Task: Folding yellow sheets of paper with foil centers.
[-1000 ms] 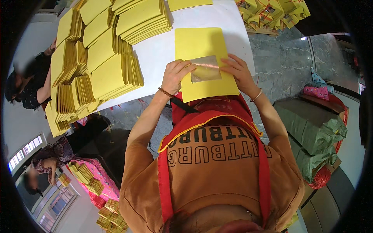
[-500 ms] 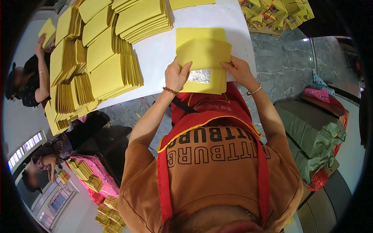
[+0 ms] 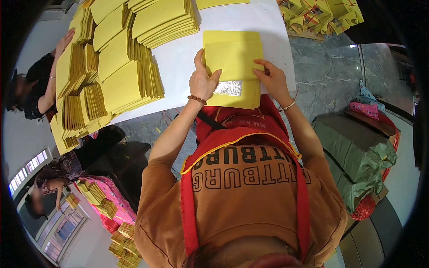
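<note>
In front of me a yellow paper sheet (image 3: 232, 62) lies flat over a stack of like sheets (image 3: 250, 96), on the near side of a white table. Below its lower edge a silver foil patch (image 3: 229, 88) shows. My left hand (image 3: 203, 81) is at the left edge, thumb on the paper and forefinger stretched along the side. At the right edge rests my right hand (image 3: 273, 81), with forefinger and thumb apart and their tips on the sheet. Neither hand is clenched. Its lower fingers are partly hidden.
Fanned stacks of yellow paper (image 3: 127, 82) fill the table's left side. The white tabletop (image 3: 172, 67) shows between them and me. Yellow bundles with red ties (image 3: 319, 15) lie at far right. Green wrapped packages (image 3: 353, 143) stand at right. Two people work on the left.
The curled upper sheet now lies flat on the stack. My right fingers have spread and risen slightly along its edge; my left forefinger has straightened. The co-worker's raised sheet is no longer in view.
</note>
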`<control>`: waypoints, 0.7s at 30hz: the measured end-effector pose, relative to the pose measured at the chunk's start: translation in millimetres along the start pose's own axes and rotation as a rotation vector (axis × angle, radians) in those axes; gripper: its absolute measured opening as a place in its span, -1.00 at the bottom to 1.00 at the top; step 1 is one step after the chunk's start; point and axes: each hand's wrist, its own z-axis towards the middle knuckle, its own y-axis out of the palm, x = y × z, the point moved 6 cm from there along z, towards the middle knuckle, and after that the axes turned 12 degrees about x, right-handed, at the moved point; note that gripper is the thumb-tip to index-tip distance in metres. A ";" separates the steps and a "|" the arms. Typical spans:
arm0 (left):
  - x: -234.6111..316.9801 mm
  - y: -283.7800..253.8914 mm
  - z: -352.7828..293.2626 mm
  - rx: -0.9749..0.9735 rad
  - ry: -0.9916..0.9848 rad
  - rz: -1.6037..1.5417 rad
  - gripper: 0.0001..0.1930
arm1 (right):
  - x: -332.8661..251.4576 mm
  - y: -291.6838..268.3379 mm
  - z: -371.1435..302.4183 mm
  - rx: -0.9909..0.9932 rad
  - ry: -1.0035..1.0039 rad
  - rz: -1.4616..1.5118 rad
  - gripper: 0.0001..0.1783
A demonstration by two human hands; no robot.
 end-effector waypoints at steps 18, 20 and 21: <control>36.2 -16.5 -8.6 0.135 0.403 0.540 -0.48 | 7.5 5.3 6.7 0.018 -0.028 -0.122 -0.63; 44.8 -15.3 -11.9 0.256 0.559 0.577 -0.48 | 7.1 5.3 6.9 0.012 -0.008 -0.121 -0.63; 48.6 -2.2 -13.4 0.133 0.678 0.513 -0.46 | 7.8 5.0 7.2 0.002 0.005 -0.142 -0.64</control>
